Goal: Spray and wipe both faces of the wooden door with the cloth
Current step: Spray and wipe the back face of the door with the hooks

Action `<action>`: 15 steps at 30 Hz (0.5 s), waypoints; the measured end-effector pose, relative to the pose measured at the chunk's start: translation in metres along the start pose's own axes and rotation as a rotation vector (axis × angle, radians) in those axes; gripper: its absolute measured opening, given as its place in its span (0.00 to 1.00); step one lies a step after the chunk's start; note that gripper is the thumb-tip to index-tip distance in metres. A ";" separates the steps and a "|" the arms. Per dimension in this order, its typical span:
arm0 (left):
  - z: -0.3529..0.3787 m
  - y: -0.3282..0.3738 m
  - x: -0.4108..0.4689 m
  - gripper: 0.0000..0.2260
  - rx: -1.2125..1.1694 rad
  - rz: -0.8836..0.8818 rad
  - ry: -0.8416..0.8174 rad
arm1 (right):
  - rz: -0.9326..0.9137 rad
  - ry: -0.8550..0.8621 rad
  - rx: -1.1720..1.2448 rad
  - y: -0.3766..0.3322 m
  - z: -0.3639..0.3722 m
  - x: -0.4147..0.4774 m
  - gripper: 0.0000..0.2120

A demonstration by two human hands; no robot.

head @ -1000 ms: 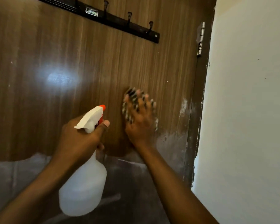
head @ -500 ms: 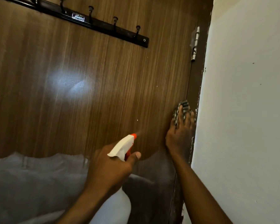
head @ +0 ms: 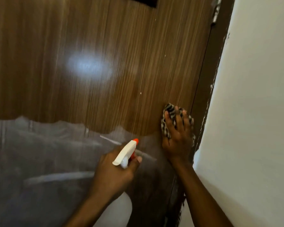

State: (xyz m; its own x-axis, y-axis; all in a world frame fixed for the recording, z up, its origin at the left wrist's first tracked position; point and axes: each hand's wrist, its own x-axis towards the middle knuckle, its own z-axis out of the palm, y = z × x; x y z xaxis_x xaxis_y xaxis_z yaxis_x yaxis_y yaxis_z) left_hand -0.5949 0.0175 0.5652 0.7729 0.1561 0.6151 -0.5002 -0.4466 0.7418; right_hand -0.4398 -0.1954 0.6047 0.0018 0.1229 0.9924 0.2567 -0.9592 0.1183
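**Head view (the only view)**

**Wooden door**: brown with vertical grain, filling the left and centre. Only this face shows. A soft glare lies on the upper panel. The lower part is pale grey and cloudy with a ragged top edge; whether that is film, wear or residue cannot be told.

**Cloth**: striped dark and light, bunched, lying flat against the door beside its hinge-side edge, at the top of the grey zone.

**Right hand**: on top of the cloth. The grip is not closed; the fingers are spread and press the cloth to the wood.

**Left hand**: grip closed round the neck of the spray bottle. The bottle has a white head, and its orange nozzle points up at the door, near the right hand but apart from it.

**Change:**
- A second ago the cloth sat further in on the panel. Half a second ago it had reached the hinge-side edge, and it remains there.
- The bottle has come closer to the wiping hand.
- The view has dipped, so the hook rail is cut off at the top.

**Judgement:** a sideways stroke has probably run out to the edge. The grey lower zone and the second face are likely still to do.

**Surroundings:** a dark door frame with a blurred hinge. A white wall stands at right, its paint chipped along the frame.
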 end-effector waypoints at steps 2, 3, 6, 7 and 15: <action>0.013 -0.009 -0.008 0.21 0.039 0.005 0.038 | -0.012 -0.011 -0.004 0.019 0.003 -0.033 0.27; 0.019 -0.014 -0.014 0.21 0.050 0.000 0.047 | 0.019 -0.009 -0.026 0.025 0.002 -0.048 0.27; 0.028 -0.031 -0.038 0.19 0.076 -0.012 0.060 | 0.334 -0.024 -0.048 0.018 -0.006 -0.045 0.28; 0.028 -0.035 -0.045 0.19 0.079 -0.021 0.056 | 0.443 -0.001 -0.071 0.002 -0.006 -0.038 0.29; 0.027 -0.037 -0.057 0.21 -0.009 -0.161 0.135 | -0.150 -0.238 -0.045 -0.036 -0.010 -0.149 0.26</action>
State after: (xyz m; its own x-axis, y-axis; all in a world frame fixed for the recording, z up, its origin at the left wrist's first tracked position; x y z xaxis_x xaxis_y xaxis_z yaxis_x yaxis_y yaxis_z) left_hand -0.6100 0.0012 0.4959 0.7839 0.3416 0.5184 -0.3785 -0.3989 0.8352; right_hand -0.4594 -0.1818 0.4526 0.1951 0.3152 0.9288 0.2283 -0.9355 0.2695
